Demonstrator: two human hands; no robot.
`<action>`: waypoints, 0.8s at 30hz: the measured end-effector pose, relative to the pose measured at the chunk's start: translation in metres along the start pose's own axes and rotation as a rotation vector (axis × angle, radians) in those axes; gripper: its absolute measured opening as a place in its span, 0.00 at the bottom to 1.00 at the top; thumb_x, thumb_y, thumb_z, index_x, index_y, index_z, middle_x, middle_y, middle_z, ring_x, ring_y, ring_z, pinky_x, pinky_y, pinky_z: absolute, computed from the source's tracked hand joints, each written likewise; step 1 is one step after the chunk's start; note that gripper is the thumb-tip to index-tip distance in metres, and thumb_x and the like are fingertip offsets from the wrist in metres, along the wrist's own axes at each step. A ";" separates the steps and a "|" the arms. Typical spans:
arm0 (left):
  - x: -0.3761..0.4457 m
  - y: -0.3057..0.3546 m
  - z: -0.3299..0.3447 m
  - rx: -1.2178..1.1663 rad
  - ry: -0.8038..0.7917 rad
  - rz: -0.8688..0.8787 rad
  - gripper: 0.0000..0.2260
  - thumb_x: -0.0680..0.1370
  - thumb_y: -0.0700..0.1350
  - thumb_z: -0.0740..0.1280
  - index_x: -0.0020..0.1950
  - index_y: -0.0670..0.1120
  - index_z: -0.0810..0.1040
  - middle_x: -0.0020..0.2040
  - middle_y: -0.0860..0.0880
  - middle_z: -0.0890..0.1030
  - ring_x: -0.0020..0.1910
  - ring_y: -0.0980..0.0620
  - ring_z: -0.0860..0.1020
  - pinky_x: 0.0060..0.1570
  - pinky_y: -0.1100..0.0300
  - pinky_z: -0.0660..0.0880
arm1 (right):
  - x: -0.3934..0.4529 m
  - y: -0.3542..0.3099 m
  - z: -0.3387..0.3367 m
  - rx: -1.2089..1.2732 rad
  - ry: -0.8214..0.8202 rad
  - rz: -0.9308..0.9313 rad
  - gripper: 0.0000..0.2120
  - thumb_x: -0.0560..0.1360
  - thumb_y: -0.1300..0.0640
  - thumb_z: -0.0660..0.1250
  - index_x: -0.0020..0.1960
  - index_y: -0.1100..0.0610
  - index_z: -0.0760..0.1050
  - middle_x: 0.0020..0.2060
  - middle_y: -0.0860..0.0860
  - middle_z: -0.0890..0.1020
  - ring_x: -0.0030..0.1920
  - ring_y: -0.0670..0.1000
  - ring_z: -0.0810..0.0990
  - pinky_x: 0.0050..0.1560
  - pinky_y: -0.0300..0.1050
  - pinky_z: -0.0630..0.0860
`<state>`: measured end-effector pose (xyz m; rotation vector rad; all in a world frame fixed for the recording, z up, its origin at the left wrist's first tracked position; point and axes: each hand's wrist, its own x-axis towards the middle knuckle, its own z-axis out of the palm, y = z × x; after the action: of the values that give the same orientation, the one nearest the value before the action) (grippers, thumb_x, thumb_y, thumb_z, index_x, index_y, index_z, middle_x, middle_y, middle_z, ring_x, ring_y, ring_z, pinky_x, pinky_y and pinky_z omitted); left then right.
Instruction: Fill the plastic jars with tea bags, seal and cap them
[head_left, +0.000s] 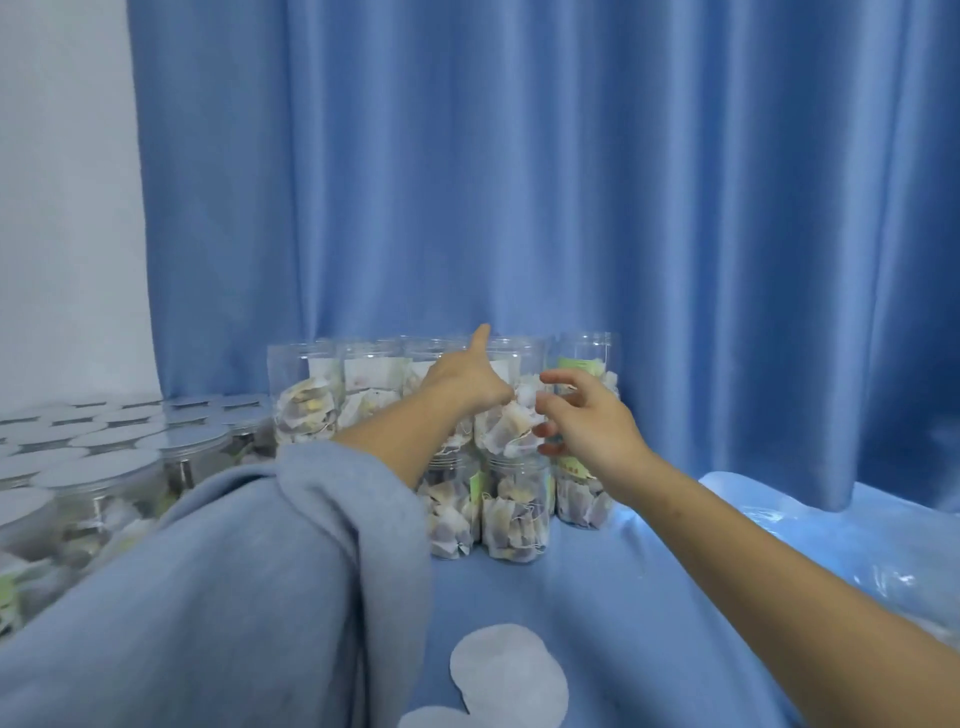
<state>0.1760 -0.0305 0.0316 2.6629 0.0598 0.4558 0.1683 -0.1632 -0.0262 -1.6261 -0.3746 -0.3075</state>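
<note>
Several clear plastic jars filled with tea bags are stacked in two layers against the blue curtain. My left hand (464, 382), thumb pointing up, grips an uncapped filled jar (506, 428) on the upper layer. That jar sits above two lower jars (514, 512). My right hand (587, 421) hovers at the jar's right side with fingers spread, its fingertips touching or nearly touching it. A further upper jar (587, 356) stands behind my right hand. Two white round seal discs (509, 670) lie on the blue cloth in front.
Several jars with silver lids (104, 467) crowd the left side, partly hidden by my grey sleeve (234, 597). A crumpled clear plastic bag (857, 551) lies at the right. The blue tablecloth (597, 597) spreads between my arms.
</note>
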 end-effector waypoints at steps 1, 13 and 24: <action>0.012 0.000 0.002 0.004 -0.006 -0.023 0.40 0.74 0.47 0.65 0.77 0.56 0.42 0.61 0.43 0.75 0.44 0.43 0.77 0.46 0.55 0.77 | 0.004 0.005 -0.001 0.002 0.007 0.007 0.09 0.77 0.58 0.63 0.57 0.50 0.73 0.44 0.51 0.78 0.35 0.48 0.80 0.39 0.43 0.81; 0.023 0.003 0.032 0.048 0.287 0.134 0.14 0.76 0.48 0.68 0.50 0.49 0.62 0.39 0.47 0.73 0.43 0.44 0.71 0.34 0.58 0.63 | -0.008 0.029 -0.002 -0.237 0.023 -0.089 0.18 0.76 0.59 0.62 0.65 0.48 0.69 0.48 0.53 0.79 0.50 0.56 0.80 0.54 0.55 0.78; -0.079 0.004 0.004 -0.191 0.317 0.203 0.16 0.72 0.50 0.72 0.48 0.51 0.64 0.32 0.52 0.68 0.31 0.51 0.68 0.28 0.60 0.61 | -0.049 -0.030 -0.007 -0.577 0.038 -0.262 0.37 0.73 0.50 0.67 0.74 0.39 0.49 0.70 0.59 0.57 0.60 0.58 0.72 0.56 0.48 0.70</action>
<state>0.1028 -0.0448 0.0062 2.3976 -0.1525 0.8992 0.1110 -0.1704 -0.0186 -2.1329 -0.5012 -0.6914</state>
